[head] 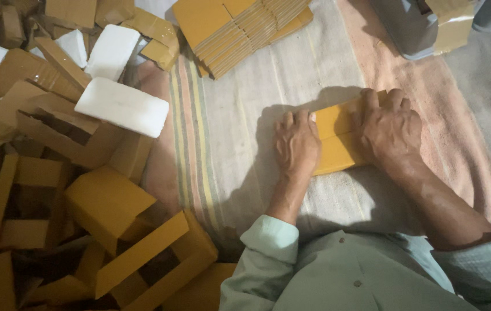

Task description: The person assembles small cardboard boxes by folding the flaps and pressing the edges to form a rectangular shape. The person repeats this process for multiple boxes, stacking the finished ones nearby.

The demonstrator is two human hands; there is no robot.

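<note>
Left hand (296, 143) and right hand (388, 130) both press flat, fingers spread, on a yellow cardboard sheet (337, 141) lying on the cloth (245, 115); folded boxes (107, 201) heaped nearby.

- Matt yellow cardboard sheet (337, 141), smooth, is pressed flat under both hands.
- Woven cloth mat (245, 115), rough and striped, is spread beneath.
- White foam blocks (121, 106), matt, lie far left among brown cardboard boxes (107, 201).

dim warm light | soft shadows left of hands (343, 138) | slight blur
</note>
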